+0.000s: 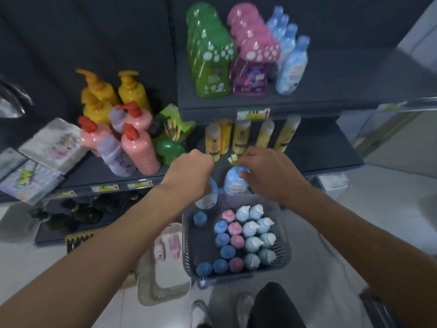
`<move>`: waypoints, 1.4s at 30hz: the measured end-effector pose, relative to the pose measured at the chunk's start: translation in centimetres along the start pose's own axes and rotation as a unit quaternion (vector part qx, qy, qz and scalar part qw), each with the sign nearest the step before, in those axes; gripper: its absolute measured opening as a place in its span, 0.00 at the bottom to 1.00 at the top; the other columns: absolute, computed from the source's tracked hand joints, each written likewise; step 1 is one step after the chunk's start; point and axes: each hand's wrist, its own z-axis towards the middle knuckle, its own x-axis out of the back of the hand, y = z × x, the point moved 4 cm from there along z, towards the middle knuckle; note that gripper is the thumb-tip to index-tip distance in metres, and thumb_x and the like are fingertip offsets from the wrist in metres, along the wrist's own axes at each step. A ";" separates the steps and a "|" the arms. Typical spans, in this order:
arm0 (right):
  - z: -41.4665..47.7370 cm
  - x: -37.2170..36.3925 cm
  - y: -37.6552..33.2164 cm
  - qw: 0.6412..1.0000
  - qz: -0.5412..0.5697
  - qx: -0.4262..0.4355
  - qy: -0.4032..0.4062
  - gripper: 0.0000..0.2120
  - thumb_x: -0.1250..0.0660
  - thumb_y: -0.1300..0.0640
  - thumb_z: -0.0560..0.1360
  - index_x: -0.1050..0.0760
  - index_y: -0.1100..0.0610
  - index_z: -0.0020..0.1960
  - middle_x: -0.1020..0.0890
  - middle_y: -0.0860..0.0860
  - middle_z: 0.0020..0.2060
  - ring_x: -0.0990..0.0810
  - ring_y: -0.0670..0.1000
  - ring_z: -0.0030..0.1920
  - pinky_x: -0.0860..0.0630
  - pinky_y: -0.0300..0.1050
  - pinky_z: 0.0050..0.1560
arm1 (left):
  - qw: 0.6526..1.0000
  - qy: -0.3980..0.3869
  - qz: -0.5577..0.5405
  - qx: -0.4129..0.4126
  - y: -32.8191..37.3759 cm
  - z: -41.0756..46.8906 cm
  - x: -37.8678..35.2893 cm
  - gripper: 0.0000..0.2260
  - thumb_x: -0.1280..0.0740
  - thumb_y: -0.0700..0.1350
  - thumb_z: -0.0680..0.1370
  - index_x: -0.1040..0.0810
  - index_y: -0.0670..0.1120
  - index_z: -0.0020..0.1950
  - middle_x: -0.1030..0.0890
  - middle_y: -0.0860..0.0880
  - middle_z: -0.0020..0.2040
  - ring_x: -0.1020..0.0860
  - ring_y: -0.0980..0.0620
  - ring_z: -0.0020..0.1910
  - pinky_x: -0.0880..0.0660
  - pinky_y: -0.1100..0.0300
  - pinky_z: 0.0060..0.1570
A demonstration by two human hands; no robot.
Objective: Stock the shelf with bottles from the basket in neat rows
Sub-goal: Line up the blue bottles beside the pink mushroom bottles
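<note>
Left hand (189,171) curls round one pale bottle (209,196); right hand (267,174) round a second bottle (235,184); basket (285,235) looks nearly full; most stocking remains.

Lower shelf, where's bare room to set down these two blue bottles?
Bare lower shelf lies right of the yellow bottles. The upper shelf is bare right of its blue bottles. Left, around the pump bottles, it is crowded.

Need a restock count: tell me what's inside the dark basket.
The basket holds upright bottles in rows: blue caps, pink caps, pale-blue caps. Bodies and labels are hidden below them. Lifted bottles in the left hand and right hand cover its far edge.
</note>
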 end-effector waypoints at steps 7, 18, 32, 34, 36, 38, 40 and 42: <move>-0.9 11.3 2.3 0.998 0.022 -0.051 0.036 0.08 0.28 0.57 0.71 0.16 0.54 0.50 0.16 0.51 0.46 0.18 0.57 0.47 0.22 0.52 0.46 | 0.996 0.079 -0.023 -0.030 2.0 -1.2 10.9 0.17 0.28 0.48 0.65 0.16 0.53 0.53 0.17 0.46 0.48 0.19 0.41 0.47 0.21 0.54 0.41; 0.7 22.5 14.3 0.994 -0.007 -0.103 0.020 0.09 0.30 0.54 0.72 0.16 0.50 0.51 0.17 0.44 0.40 0.20 0.46 0.42 0.21 0.48 0.45 | 0.980 0.155 -0.105 -0.060 10.5 5.0 20.0 0.13 0.28 0.45 0.68 0.15 0.52 0.52 0.17 0.51 0.43 0.19 0.51 0.41 0.19 0.57 0.39; 14.5 23.7 34.0 0.999 0.023 -0.033 0.030 0.08 0.27 0.52 0.69 0.17 0.46 0.48 0.16 0.41 0.39 0.19 0.43 0.40 0.19 0.46 0.45 | 0.974 0.199 -0.105 -0.011 20.8 24.4 23.4 0.04 0.32 0.44 0.71 0.19 0.47 0.43 0.20 0.50 0.37 0.23 0.48 0.40 0.24 0.55 0.38; 17.0 22.8 35.7 0.999 0.032 -0.023 0.022 0.07 0.25 0.51 0.68 0.18 0.46 0.47 0.17 0.41 0.40 0.19 0.44 0.42 0.19 0.46 0.47 | 0.973 0.206 -0.108 -0.001 21.1 27.1 23.3 0.04 0.32 0.45 0.71 0.19 0.47 0.44 0.19 0.50 0.39 0.23 0.50 0.40 0.21 0.54 0.40; 19.4 21.7 37.2 0.999 0.046 -0.020 0.012 0.07 0.23 0.50 0.68 0.19 0.46 0.45 0.17 0.41 0.41 0.19 0.44 0.44 0.19 0.46 0.48 | 0.971 0.204 -0.119 0.013 21.0 29.6 23.1 0.05 0.31 0.45 0.72 0.18 0.48 0.45 0.19 0.50 0.39 0.21 0.50 0.40 0.19 0.52 0.41; 21.6 20.5 38.5 0.998 0.060 -0.017 0.002 0.08 0.22 0.50 0.67 0.21 0.46 0.43 0.18 0.41 0.41 0.19 0.45 0.44 0.19 0.46 0.47 | 0.973 0.191 -0.123 0.025 20.8 31.9 22.8 0.05 0.31 0.46 0.71 0.17 0.49 0.45 0.19 0.50 0.40 0.21 0.50 0.41 0.19 0.51 0.41; 23.3 19.4 39.4 0.998 0.064 -0.011 -0.004 0.09 0.22 0.51 0.68 0.22 0.46 0.42 0.18 0.42 0.42 0.19 0.46 0.45 0.19 0.47 0.47 | 0.974 0.190 -0.122 0.034 20.4 33.8 22.5 0.05 0.31 0.45 0.71 0.17 0.48 0.44 0.19 0.50 0.40 0.21 0.49 0.42 0.19 0.51 0.42; 24.7 18.6 40.1 0.998 0.068 -0.008 -0.006 0.09 0.21 0.53 0.69 0.22 0.47 0.42 0.18 0.44 0.42 0.19 0.47 0.46 0.19 0.47 0.46 | 0.975 0.192 -0.106 0.043 20.0 35.4 22.5 0.05 0.31 0.45 0.71 0.16 0.48 0.44 0.19 0.50 0.39 0.23 0.48 0.44 0.20 0.51 0.43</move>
